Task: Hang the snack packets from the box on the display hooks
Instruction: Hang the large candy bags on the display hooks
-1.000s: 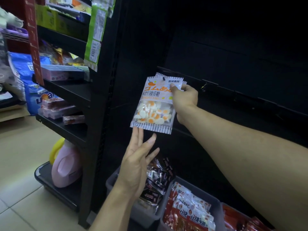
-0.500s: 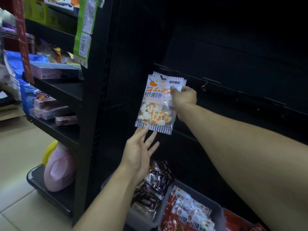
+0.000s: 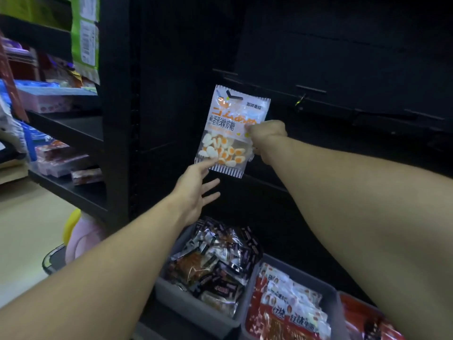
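Observation:
A clear snack packet (image 3: 230, 130) with an orange and white label and egg-shaped gummies hangs at a black display hook (image 3: 234, 96) on the dark back panel. My right hand (image 3: 267, 134) pinches the packet's right edge at mid height. My left hand (image 3: 196, 190) is below it, fingers spread, the index fingertip touching the packet's lower left corner. A second packet seems to lie just behind the front one; its edge shows at the right.
More black hooks (image 3: 310, 90) run along the panel to the right. Below stand grey bins: one with dark snack packets (image 3: 215, 261), one with red and white packets (image 3: 289, 307). A black shelf unit (image 3: 73, 133) with goods stands left.
The packet has gone onto the hook's tip. My right hand slid from the packet's top edge down to its right side. My left hand rose to touch the bottom corner.

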